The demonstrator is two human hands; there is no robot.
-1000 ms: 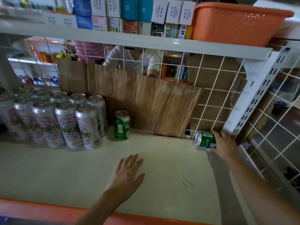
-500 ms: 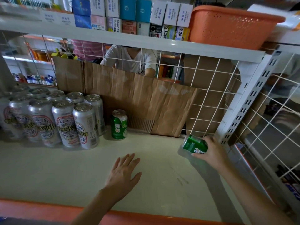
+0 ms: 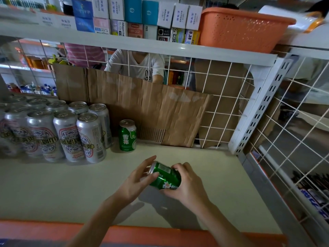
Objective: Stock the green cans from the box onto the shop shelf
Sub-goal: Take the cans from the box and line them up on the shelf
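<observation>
Green held can [image 3: 164,178]: it is kept above the middle front of the shelf [image 3: 53,189], lying tilted, with its silver top turned to the left.
Right hand [image 3: 187,188]: it is wrapped round the lower part of the held can, the fingers curled over it.
Left hand [image 3: 135,184]: it is closed on the top end of the held can, with fingers above and thumb across the rim.
Change, can: half a second ago the can was held by the right hand alone, near the white post [image 3: 258,107] at the back right; it has been brought to the middle front.
Change, left hand: earlier it was laid flat and open on the shelf; it has been lifted to the can.
Unchanged: the standing can [image 3: 127,135], green and upright, is found at the same place, just beside the silver cans [image 3: 71,132].
Surface: the shelf is pale cream, with an orange strip [image 3: 53,229] along its front edge.
Back: a sheet of brown cardboard [image 3: 151,107] is leaned against the white wire grid [image 3: 222,104].
Above: small boxes [image 3: 133,15] and an orange basket [image 3: 240,27] are kept on the upper shelf [image 3: 124,43].
Room: behind the grid a person in a white shirt [image 3: 137,66] is seen, and more shelves with goods.
</observation>
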